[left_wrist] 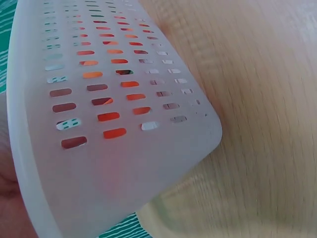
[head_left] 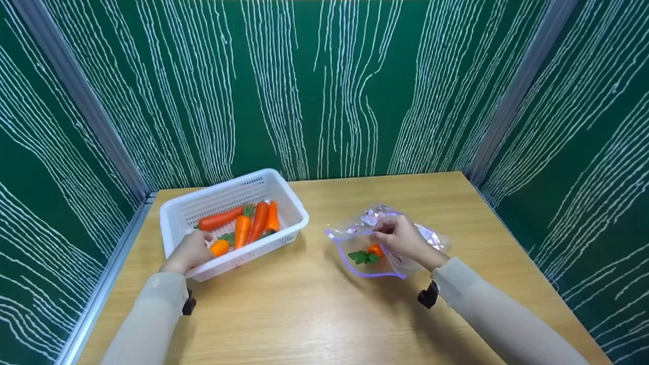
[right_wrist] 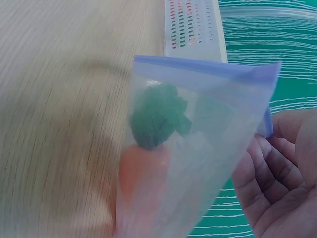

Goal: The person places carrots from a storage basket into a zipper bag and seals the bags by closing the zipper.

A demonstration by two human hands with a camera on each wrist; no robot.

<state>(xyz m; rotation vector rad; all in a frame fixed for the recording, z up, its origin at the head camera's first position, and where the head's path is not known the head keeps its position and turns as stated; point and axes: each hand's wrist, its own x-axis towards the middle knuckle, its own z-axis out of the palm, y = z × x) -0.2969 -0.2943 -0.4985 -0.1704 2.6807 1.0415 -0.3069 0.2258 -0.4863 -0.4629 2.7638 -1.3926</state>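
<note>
My left hand [head_left: 190, 252] reaches into the left end of a white perforated basket [head_left: 296, 200]. Its fingers curl round a short orange carrot [head_left: 219, 248] with a green leafy top; the fingertips are partly hidden. In the left wrist view the basket's wall [left_wrist: 99, 183] blocks most of the grasp. On the right, my right hand [head_left: 403, 237] pinches the rim of a clear zip bag [head_left: 350, 243] with a purple zip edge, holding its mouth apart. Inside the bag lies an orange carrot [right_wrist: 143, 171] with green leaves [right_wrist: 158, 116], seen through the plastic.
Several more carrots lie in the basket, among them a reddish one [head_left: 220, 218] and an orange one [head_left: 242, 230]. A wooden table [head_left: 304, 314] carries everything. Green walls [head_left: 345, 91] with white line patterns stand behind and at both sides.
</note>
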